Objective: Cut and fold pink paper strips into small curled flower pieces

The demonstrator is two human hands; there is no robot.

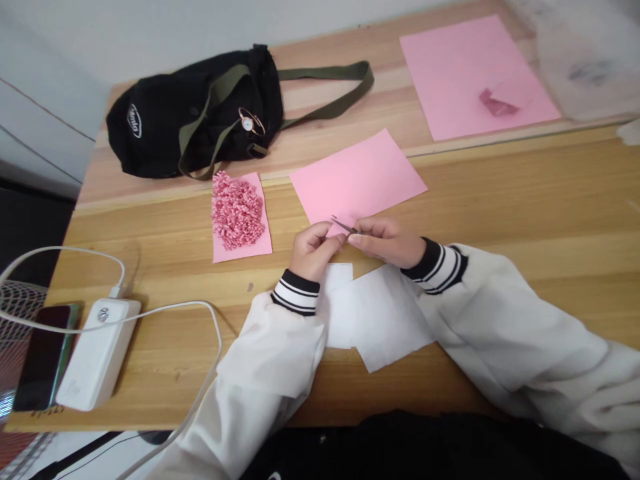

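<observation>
My R hand (385, 239) pinches a slim, dark, pronged tool (345, 225) over the brown wooden tabletop (525, 207).
L hand (315, 251) right beside it, fingers nearly closed, can't tell if on anything. Just beyond: flat pink paper sheet (357, 175); nearer me, white papers (390, 317). Off left, pink bead-tipped bunch (237, 215) on small pink card (266, 243), then black fabric bag (155, 123) w/ olive straps (333, 73).

Wood-grain table (525, 193), plain pale wall (165, 30)
</observation>
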